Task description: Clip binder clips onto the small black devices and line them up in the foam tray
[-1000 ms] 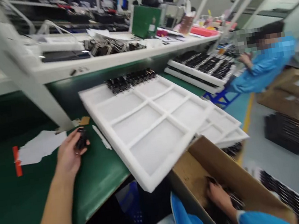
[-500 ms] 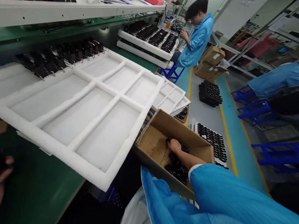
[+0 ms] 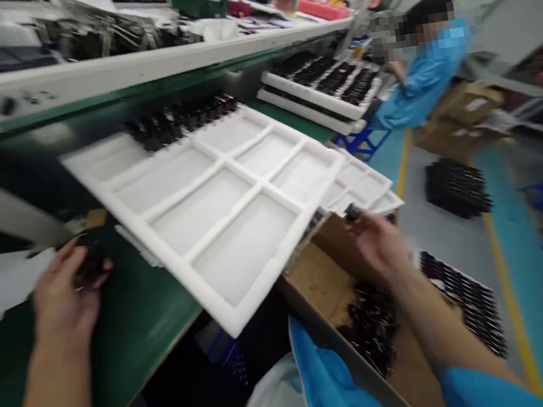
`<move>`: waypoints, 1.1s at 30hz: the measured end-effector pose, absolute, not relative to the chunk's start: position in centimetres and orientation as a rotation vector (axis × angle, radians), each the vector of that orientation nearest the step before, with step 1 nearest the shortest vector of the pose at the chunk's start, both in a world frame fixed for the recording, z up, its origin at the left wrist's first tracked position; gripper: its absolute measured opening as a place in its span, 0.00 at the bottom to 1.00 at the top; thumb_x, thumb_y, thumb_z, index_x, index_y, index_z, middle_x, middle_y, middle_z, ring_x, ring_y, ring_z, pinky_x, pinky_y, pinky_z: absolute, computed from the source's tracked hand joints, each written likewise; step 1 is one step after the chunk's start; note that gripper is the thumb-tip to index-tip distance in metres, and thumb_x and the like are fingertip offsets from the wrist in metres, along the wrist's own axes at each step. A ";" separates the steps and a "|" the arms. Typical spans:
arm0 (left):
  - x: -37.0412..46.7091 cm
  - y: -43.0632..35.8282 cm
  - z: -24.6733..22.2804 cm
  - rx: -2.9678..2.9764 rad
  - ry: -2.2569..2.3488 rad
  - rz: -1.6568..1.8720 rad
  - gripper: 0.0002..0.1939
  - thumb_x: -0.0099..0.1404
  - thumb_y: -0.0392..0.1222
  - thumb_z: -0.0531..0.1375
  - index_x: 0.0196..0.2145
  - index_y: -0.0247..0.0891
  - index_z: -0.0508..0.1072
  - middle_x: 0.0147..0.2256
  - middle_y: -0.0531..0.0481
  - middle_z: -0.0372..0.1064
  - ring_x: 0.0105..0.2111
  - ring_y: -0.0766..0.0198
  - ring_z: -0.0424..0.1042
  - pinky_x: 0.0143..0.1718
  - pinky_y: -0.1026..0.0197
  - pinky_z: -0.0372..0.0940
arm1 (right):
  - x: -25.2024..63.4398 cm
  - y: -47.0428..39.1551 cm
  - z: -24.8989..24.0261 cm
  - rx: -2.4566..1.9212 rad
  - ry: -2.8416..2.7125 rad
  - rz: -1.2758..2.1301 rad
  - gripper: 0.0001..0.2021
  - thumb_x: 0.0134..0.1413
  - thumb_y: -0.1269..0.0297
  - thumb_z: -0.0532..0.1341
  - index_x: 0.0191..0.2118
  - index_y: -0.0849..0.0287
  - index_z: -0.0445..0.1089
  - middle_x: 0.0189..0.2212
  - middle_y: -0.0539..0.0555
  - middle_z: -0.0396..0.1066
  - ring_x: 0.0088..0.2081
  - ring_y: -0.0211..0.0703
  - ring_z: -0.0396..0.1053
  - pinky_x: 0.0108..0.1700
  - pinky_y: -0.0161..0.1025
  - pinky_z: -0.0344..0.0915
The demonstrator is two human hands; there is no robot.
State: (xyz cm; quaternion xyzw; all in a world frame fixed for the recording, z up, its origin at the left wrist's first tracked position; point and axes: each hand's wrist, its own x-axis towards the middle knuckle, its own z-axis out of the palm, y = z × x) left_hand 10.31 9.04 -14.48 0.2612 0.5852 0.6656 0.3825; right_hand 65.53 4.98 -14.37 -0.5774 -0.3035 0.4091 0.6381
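My left hand (image 3: 68, 286) is above the green bench at the left, its fingers closed around black binder clips (image 3: 88, 259); blur hides how many. Over the far edge of the cardboard box (image 3: 312, 275), my right hand (image 3: 380, 239) pinches a black binder clip (image 3: 352, 213) between thumb and fingertips. A heap of loose black clips (image 3: 369, 324) with shiny wire handles lies in the box. Between my hands, a white foam tray (image 3: 263, 181) with divided compartments juts past the bench edge. A row of black clips (image 3: 183, 118) stands along its far side.
Above the bench (image 3: 142, 329) runs a cluttered shelf (image 3: 156, 65). Stacked filled trays (image 3: 317, 96) stand farther along, beside a seated person in blue (image 3: 435, 72). On the floor at right are a filled tray (image 3: 467, 304) and a dark stack (image 3: 456, 187).
My right hand has risen out of the cardboard box with a black binder clip. The view has swung left, so my left hand and forearm now show more fully.
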 end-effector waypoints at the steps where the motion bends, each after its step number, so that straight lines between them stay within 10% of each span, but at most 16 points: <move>1: 11.0 8.7 -13.7 0.597 1.428 1.686 0.24 0.46 0.42 0.73 0.42 0.39 0.78 0.35 0.52 0.76 0.25 0.65 0.73 0.21 0.65 0.70 | 64.3 5.8 -11.8 -1.206 -0.758 1.003 0.11 0.49 0.56 0.68 0.35 0.57 0.75 0.31 0.54 0.75 0.34 0.44 0.74 0.37 0.38 0.74; 9: 11.6 7.4 -12.5 0.720 1.261 1.690 0.25 0.52 0.46 0.74 0.47 0.39 0.79 0.38 0.48 0.76 0.25 0.66 0.74 0.25 0.66 0.68 | 48.7 14.1 0.1 -0.747 -1.625 1.428 0.15 0.54 0.56 0.73 0.44 0.57 0.78 0.37 0.54 0.78 0.37 0.45 0.75 0.43 0.42 0.74; 14: 11.8 6.7 -12.3 0.792 1.215 1.648 0.26 0.52 0.47 0.75 0.48 0.39 0.79 0.40 0.46 0.76 0.26 0.66 0.74 0.28 0.63 0.71 | 37.4 18.8 -1.6 -0.781 -1.877 1.802 0.20 0.52 0.50 0.73 0.37 0.65 0.76 0.29 0.57 0.74 0.28 0.41 0.70 0.32 0.37 0.69; 19: 11.9 6.2 -11.7 0.835 1.203 1.625 0.25 0.53 0.48 0.74 0.47 0.38 0.80 0.40 0.45 0.76 0.25 0.64 0.74 0.28 0.62 0.71 | 32.5 19.3 -4.5 -0.769 -2.089 1.808 0.22 0.60 0.44 0.65 0.32 0.63 0.72 0.16 0.45 0.55 0.19 0.33 0.49 0.21 0.34 0.44; 33: 12.7 5.6 -11.3 1.061 1.146 1.518 0.19 0.56 0.46 0.73 0.45 0.40 0.84 0.38 0.46 0.77 0.30 0.63 0.73 0.30 0.60 0.73 | 33.2 17.6 -5.4 -0.579 -2.390 1.376 0.25 0.66 0.47 0.57 0.47 0.66 0.78 0.28 0.51 0.66 0.29 0.39 0.58 0.31 0.36 0.53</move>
